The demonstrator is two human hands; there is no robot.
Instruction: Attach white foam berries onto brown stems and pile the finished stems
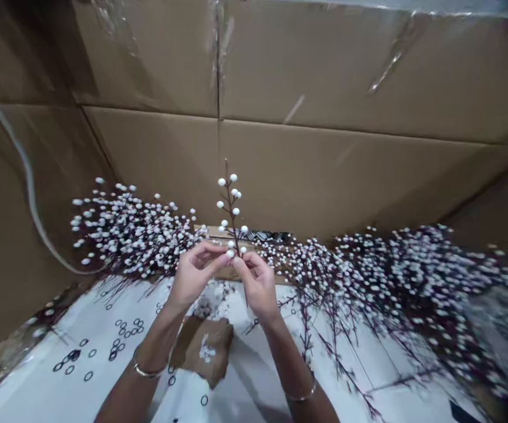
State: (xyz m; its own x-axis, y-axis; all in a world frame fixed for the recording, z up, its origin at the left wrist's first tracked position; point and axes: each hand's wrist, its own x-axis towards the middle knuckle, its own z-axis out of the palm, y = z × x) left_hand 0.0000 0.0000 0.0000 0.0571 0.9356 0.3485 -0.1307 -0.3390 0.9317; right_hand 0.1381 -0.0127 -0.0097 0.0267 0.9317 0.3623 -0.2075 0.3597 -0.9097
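Observation:
Both hands hold up one thin dark twig with white berries (231,211), which stands upright in front of the cardboard wall. My left hand (194,273) pinches the twig near its lower berries with thumb and fingers closed. My right hand (257,283) grips the stem just below, fingers curled round it. Each wrist wears a thin bangle.
Heaps of the same white-berry twigs lie at left (126,229) and across the right (404,276) on a white surface (37,382). Small black rings (122,338) are scattered at left. A torn cardboard piece (205,349) lies below my hands. Tall cardboard boxes (324,117) stand behind.

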